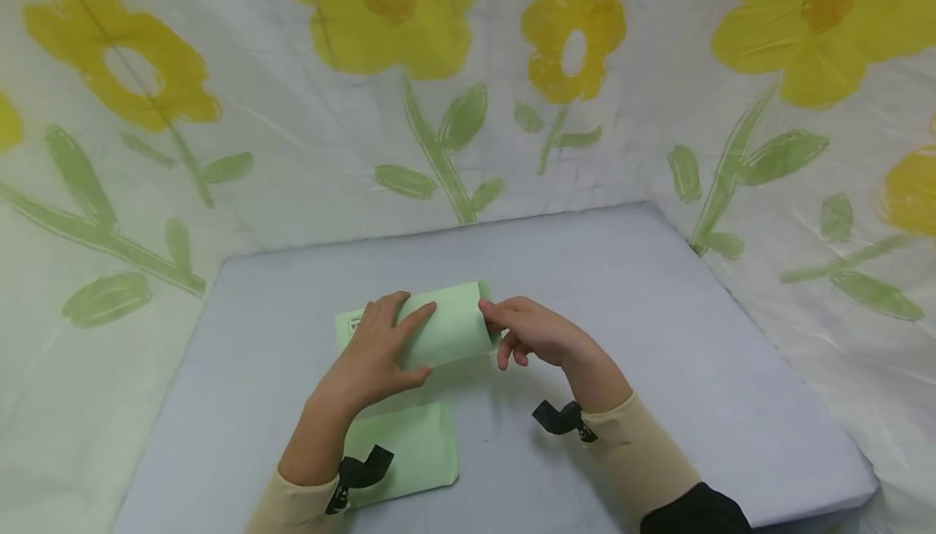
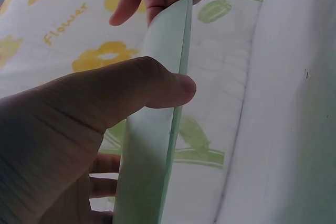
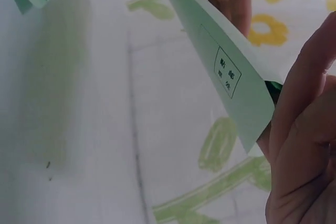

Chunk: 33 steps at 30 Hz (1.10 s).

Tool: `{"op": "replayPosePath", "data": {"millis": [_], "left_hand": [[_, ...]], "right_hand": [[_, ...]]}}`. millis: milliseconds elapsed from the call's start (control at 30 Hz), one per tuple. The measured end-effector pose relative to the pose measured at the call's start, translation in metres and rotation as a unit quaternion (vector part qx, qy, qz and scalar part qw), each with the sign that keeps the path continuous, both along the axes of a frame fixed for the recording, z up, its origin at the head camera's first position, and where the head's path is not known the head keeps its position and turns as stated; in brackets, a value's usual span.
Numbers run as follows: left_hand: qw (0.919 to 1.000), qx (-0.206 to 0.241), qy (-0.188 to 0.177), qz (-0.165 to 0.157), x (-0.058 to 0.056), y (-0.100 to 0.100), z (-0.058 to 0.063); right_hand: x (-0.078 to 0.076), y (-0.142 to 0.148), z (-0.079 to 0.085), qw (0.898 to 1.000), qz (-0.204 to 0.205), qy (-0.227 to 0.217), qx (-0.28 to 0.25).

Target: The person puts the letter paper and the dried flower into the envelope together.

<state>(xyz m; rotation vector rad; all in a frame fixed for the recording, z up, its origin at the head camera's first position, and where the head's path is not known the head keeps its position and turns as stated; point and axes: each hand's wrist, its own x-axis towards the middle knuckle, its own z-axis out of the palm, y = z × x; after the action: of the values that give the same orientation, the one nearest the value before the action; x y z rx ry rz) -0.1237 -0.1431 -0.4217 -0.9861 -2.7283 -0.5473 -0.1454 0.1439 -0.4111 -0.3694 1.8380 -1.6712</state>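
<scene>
A light green paper envelope (image 1: 453, 327) is held above the table. My left hand (image 1: 376, 347) grips it, with the thumb (image 2: 173, 88) across its near edge and the other fingers on the far side. At its right end, my right hand (image 1: 537, 331) pinches the paper by the opening; the exact place of its fingertips is partly hidden. In the right wrist view, a small printed box (image 3: 227, 72) shows on the envelope's underside, and the end gapes dark green. Another green envelope (image 1: 420, 457) lies near my left forearm.
Behind my left hand, a green paper corner with a printed box (image 1: 354, 324) shows; whether it is a separate envelope I cannot tell. The white-covered table (image 1: 658, 339) is bordered by a hanging sheet (image 1: 292, 152) painted with yellow flowers. Black straps hang at both wrists.
</scene>
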Motion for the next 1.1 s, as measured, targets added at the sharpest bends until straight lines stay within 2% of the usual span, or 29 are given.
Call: {"op": "replayPosePath", "data": {"millis": [233, 500, 600, 667, 833, 1100], "left_hand": [[0.9998, 0.006, 0.009, -0.018, -0.001, 0.000, 0.000], [0.9999, -0.010, 0.008, 0.007, -0.002, -0.005, 0.000], [0.9992, -0.019, -0.026, 0.024, -0.002, -0.008, 0.000], [0.9970, -0.029, -0.061, 0.036, -0.003, -0.009, -0.001], [0.9868, -0.063, -0.137, 0.060, -0.006, -0.014, -0.004], [0.9684, -0.092, -0.208, 0.103, -0.017, -0.024, -0.022]], "right_hand": [[-0.001, 0.005, 0.003, 1.000, 0.010, 0.003, 0.009], [-0.006, 0.017, 0.007, 0.995, -0.031, 0.080, 0.041], [-0.008, 0.022, 0.009, 0.993, -0.055, 0.094, 0.054], [-0.008, 0.026, 0.010, 0.990, -0.070, 0.104, 0.061], [-0.010, 0.033, 0.014, 0.985, -0.088, 0.126, 0.075], [-0.009, 0.039, 0.020, 0.983, -0.102, 0.135, 0.077]]}}
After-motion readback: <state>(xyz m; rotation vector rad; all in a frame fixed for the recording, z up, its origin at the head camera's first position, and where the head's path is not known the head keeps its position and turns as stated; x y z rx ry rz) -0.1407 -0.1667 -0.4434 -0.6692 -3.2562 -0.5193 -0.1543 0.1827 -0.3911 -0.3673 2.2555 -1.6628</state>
